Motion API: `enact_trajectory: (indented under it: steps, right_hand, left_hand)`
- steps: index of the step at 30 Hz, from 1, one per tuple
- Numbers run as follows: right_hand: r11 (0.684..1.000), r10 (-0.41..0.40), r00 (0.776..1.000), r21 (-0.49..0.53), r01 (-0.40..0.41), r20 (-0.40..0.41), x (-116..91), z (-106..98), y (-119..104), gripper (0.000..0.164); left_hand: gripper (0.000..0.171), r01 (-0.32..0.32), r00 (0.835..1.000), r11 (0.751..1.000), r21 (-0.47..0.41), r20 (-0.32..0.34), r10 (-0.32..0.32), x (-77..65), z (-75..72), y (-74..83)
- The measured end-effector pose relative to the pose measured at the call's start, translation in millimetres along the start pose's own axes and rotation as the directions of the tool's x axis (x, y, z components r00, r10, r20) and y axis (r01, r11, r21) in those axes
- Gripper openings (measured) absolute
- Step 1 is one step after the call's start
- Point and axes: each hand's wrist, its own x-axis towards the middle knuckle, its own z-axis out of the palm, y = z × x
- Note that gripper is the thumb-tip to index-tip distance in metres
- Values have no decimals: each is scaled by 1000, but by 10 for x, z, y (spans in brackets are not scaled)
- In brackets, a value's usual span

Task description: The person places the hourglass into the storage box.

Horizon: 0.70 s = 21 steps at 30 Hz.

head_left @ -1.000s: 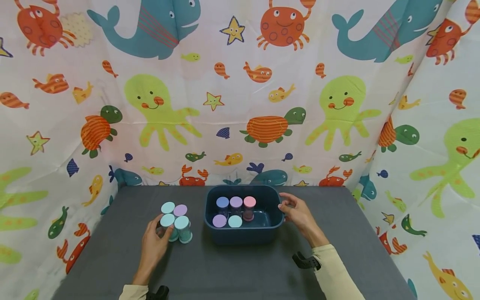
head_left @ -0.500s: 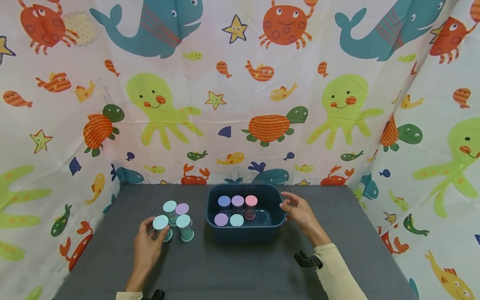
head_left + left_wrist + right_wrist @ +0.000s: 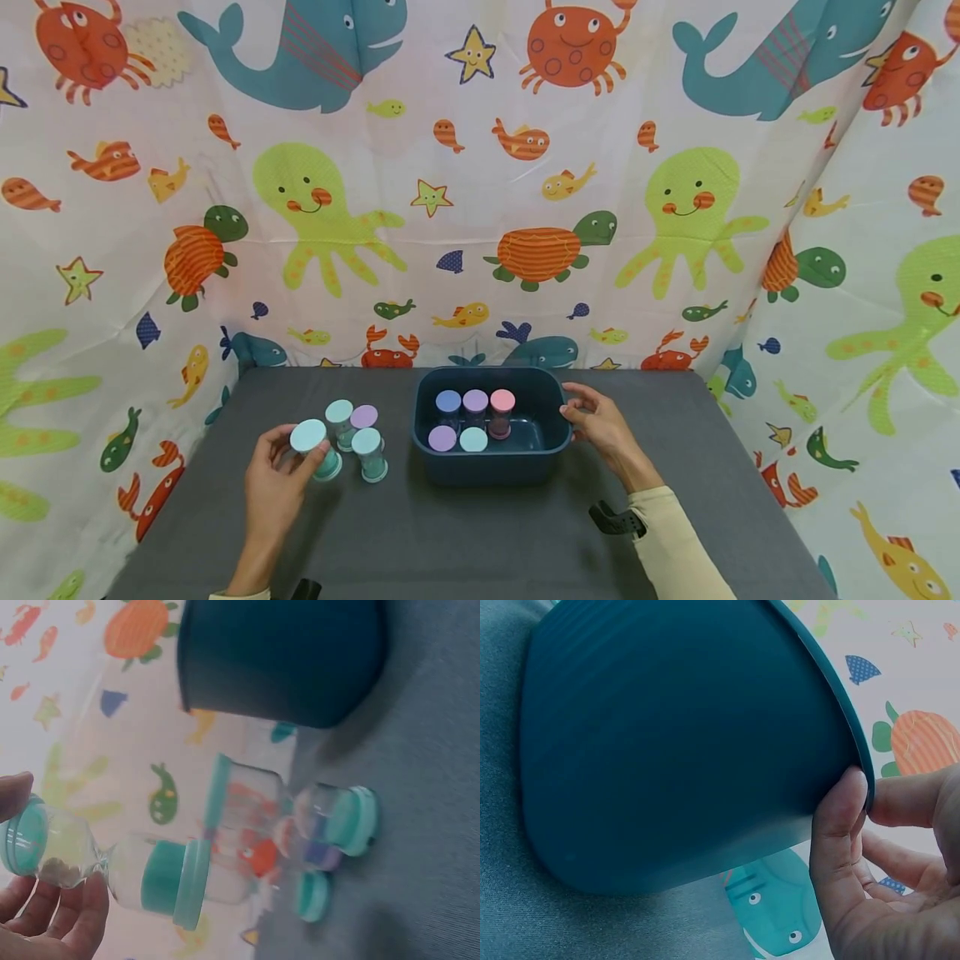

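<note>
My left hand (image 3: 272, 479) grips a sand timer (image 3: 308, 437) with mint caps, thumb and fingers around its upper part. In the left wrist view this clear hourglass (image 3: 135, 866) has mint powder packed at the lower cap. Just right of it stand a mint-capped timer (image 3: 339, 412), a purple-capped timer (image 3: 364, 416) and another mint timer (image 3: 367, 443). My right hand (image 3: 603, 433) pinches the right rim of a dark blue bin (image 3: 491, 472); the right wrist view shows thumb and fingers either side of the rim (image 3: 862, 750).
Inside the bin's left part stand several timers: a blue-capped one (image 3: 448, 402), a pink one (image 3: 502, 402), a mint one (image 3: 473, 440) and two purple. Beneath lies a grey tabletop (image 3: 465, 542). A sea-animal curtain (image 3: 457, 275) hangs behind and along the sides.
My left hand has moved left and drawn the mint timer away from the group, its cap now looking larger. My right hand has stayed on the bin rim.
</note>
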Motion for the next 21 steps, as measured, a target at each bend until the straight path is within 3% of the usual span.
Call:
enact_trajectory:
  steps: [5,12,21]
  right_hand:
    - [1000,-1,1000,-2,1,0,1,-4,3,42]
    - [1000,5,1000,-2,-5,0,-5,-3,-9,42]
    - [1000,14,1000,-2,-14,-1,-8,-4,-26,42]
  left_hand:
    - [59,-19,1000,1000,7,2,19,-35,13,201]
    - [58,-70,996,997,-34,61,72,-51,108,454]
    - [54,-138,980,985,-98,127,150,-54,287,633]
